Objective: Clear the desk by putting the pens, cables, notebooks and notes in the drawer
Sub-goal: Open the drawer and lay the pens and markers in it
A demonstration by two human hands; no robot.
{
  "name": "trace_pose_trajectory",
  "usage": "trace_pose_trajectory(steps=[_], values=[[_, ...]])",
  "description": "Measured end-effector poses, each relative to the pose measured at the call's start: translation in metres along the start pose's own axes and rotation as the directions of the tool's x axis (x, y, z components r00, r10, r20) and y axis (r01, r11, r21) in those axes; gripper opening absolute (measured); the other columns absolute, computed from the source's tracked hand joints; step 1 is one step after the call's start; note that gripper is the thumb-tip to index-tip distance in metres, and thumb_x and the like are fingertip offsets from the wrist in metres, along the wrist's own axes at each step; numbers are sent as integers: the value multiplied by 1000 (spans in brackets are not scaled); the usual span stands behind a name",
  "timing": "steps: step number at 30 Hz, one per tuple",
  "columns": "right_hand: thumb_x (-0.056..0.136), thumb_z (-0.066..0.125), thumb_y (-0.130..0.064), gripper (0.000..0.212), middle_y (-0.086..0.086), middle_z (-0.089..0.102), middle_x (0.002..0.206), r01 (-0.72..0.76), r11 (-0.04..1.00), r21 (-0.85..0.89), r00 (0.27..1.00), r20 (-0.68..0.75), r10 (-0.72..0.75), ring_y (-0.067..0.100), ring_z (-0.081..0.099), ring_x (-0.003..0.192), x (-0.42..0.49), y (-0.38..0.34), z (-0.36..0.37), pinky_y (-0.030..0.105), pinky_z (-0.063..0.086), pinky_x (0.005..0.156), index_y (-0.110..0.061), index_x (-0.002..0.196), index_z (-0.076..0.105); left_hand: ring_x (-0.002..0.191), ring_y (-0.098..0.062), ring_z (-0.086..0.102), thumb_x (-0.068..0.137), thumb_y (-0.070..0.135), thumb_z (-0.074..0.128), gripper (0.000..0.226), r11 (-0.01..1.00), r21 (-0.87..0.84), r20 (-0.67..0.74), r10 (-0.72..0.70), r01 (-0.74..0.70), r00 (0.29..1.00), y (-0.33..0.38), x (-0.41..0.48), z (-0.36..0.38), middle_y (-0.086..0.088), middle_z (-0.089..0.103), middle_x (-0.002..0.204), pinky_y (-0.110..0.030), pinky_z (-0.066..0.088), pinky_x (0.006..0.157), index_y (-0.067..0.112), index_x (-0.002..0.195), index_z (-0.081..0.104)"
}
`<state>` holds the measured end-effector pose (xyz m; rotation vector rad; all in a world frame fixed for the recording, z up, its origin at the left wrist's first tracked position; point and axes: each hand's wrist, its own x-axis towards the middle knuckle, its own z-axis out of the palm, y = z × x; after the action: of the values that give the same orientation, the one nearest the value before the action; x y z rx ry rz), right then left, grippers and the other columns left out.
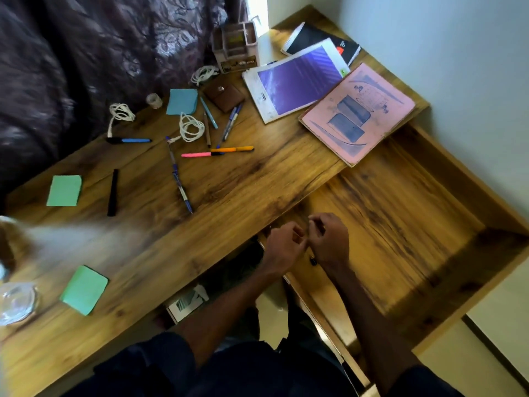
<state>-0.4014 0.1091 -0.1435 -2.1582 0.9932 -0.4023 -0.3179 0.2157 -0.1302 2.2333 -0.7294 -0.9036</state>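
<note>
Head view: left hand point(283, 243) and right hand point(329, 239), fingers curled on what cannot be told, hover above the open drawer point(400, 224) at lower right, while light, stiff, roll-prone pens point(180, 181) scattered mid-frame on the bench point(229, 196) likely want pinching mid-barrel.

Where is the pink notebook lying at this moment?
In the head view, the pink notebook lies on the right side of the desk, just right of the purple notebook, along the desk edge above the open drawer.
</note>
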Motion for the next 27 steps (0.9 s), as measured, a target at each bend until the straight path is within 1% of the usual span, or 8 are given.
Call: trace_pose_trajectory(steps=[2, 5, 9, 14, 16, 19, 23, 27], values=[[90, 67, -15, 11, 0, 69, 97, 76, 997, 16, 997, 4, -76, 11, 62, 87, 3, -31, 10, 25, 53, 78, -14, 100, 72, 81, 4, 66, 89, 38, 73, 19, 1000, 16, -44, 12, -11, 999, -6, -11, -31, 14, 69, 94, -17, 59, 70, 31, 104, 65], [89, 67, -17, 12, 1, 70, 99, 146, 989, 31, 987, 58, -148, 14, 64, 87, 8, -78, 33, 28, 55, 76, -14, 100, 73, 73, 6, 61, 90, 39, 70, 8, 999, 37, -152, -12, 18, 988, -25, -22, -83, 20, 64, 81, -11, 51, 65, 39, 92, 62], [87, 66, -18, 14, 4, 70, 97, 198, 980, -23, 967, 171, -191, 21, 66, 86, 16, -136, 69, 35, 54, 78, -14, 98, 73, 80, -11, 68, 89, 33, 71, 16, 987, -1, -293, -156, 163, 943, -61, -28, -148, 4, 72, 87, -30, 58, 75, 18, 94, 70], [84, 66, -11, 10, 8, 72, 88, 228, 974, -21, 922, 325, -209, 27, 67, 84, 19, -187, 110, 36, 52, 77, -11, 90, 74, 86, -16, 69, 84, 27, 75, 19, 963, -115, -433, -269, 243, 860, -107, -38, -213, -1, 75, 90, -30, 54, 81, 14, 96, 71], [84, 64, -10, 16, 9, 75, 93, 210, 977, -42, 905, 388, -178, 27, 69, 89, 20, -205, 125, 34, 52, 80, -10, 95, 76, 90, -17, 69, 85, 24, 73, 16, 957, -132, -443, -290, 258, 848, -126, -40, -234, -1, 75, 93, -30, 53, 83, 14, 97, 72], [84, 63, -7, 20, 13, 76, 102, 201, 977, -74, 871, 470, -144, 30, 69, 99, 25, -223, 145, 37, 52, 88, -6, 100, 76, 96, -22, 69, 91, 18, 64, 14, 946, -173, -429, -322, 273, 844, -149, -43, -258, -5, 74, 100, -31, 55, 82, 9, 99, 72], [85, 66, -12, 19, 10, 75, 106, 157, 976, -154, 858, 511, -57, 28, 68, 105, 30, -240, 166, 34, 49, 90, -9, 103, 74, 101, -21, 68, 95, 19, 60, 19, 936, -191, -410, -348, 294, 843, -174, -44, -280, -7, 74, 105, -23, 45, 76, 8, 104, 73], [88, 66, -23, 19, 3, 73, 111, 116, 964, -240, 845, 535, 31, 24, 65, 110, 38, -247, 178, 33, 50, 91, -16, 105, 71, 104, -21, 68, 98, 21, 57, 21, 938, -178, -361, -343, 296, 867, -186, -37, -291, -6, 73, 108, -31, 53, 88, 11, 108, 71]])
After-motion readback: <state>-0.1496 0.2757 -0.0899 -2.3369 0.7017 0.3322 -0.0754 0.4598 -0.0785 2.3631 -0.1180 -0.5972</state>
